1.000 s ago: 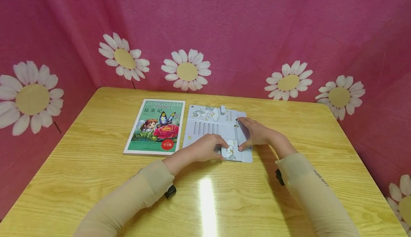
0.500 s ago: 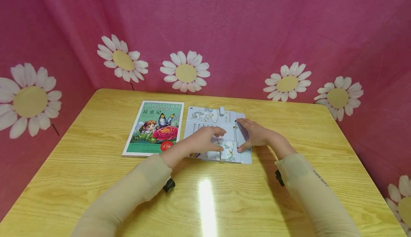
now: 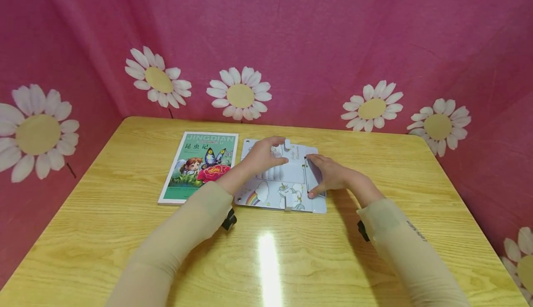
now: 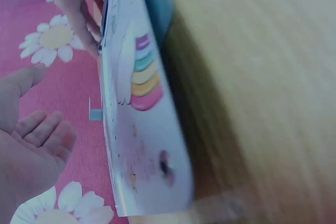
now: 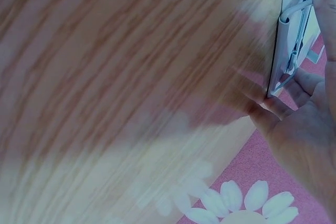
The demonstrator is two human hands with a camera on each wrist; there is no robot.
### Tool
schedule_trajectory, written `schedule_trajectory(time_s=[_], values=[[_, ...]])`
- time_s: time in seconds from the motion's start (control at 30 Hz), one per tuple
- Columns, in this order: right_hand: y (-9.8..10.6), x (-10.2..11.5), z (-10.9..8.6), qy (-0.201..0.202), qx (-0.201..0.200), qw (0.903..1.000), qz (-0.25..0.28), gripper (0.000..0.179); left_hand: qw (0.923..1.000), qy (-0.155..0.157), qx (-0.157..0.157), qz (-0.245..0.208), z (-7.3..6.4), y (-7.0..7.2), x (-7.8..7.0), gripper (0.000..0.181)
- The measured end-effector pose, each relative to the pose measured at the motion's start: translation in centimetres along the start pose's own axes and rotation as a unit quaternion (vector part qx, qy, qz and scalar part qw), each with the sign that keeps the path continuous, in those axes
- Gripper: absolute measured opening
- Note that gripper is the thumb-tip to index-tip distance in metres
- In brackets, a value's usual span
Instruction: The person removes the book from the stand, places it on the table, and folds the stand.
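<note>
A pale folding book stand [image 3: 294,173], printed with unicorns and a rainbow, lies on the table, with a row of slots in its middle. My right hand [image 3: 335,175] holds the raised support flap at its right end, thumb at the near corner and fingers at the far one. In the right wrist view a bent wire [image 5: 296,10] runs by the thumb. Above the stand's far left part hovers my left hand [image 3: 266,153], thumb and fingers apart, near the far page clip [image 3: 287,145]. The near page clip [image 3: 288,204] stands up at the front edge.
To the left of the stand lies a green children's book [image 3: 200,170] with a butterfly and a red flower on its cover. The wooden table [image 3: 316,256] meets a pink curtain [image 3: 308,43] with large white daisies behind.
My left hand has let go near the front clip and moved away across the stand to the far clip. The near clip now stands up. My right hand stays in place.
</note>
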State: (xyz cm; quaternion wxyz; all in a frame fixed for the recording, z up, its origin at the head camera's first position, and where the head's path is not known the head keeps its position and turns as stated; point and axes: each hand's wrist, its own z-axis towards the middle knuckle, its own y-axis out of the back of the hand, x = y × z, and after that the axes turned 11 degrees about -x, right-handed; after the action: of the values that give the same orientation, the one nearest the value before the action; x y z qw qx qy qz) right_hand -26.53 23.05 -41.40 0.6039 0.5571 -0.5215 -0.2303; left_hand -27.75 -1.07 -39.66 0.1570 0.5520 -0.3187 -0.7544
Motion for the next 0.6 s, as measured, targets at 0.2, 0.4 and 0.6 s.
schedule_trajectory(time_s=[0.2,0.4,0.6], values=[[0.0,-0.1,-0.1,0.001,-0.001,1.0,0.002,0.123,0.999,0.034,-0.016,-0.022,1.8,-0.2,0.3,0.067],[-0.1,-0.1,0.0,-0.001,0.001,1.0,0.002,0.124,0.9984,0.05,-0.016,-0.02,3.5,-1.4,0.9,0.067],[0.0,-0.2,0.1,-0.011,0.009,0.9999,-0.006,0.124,0.9979,0.064,-0.013,-0.004,4.8,-2.7,1.2,0.069]])
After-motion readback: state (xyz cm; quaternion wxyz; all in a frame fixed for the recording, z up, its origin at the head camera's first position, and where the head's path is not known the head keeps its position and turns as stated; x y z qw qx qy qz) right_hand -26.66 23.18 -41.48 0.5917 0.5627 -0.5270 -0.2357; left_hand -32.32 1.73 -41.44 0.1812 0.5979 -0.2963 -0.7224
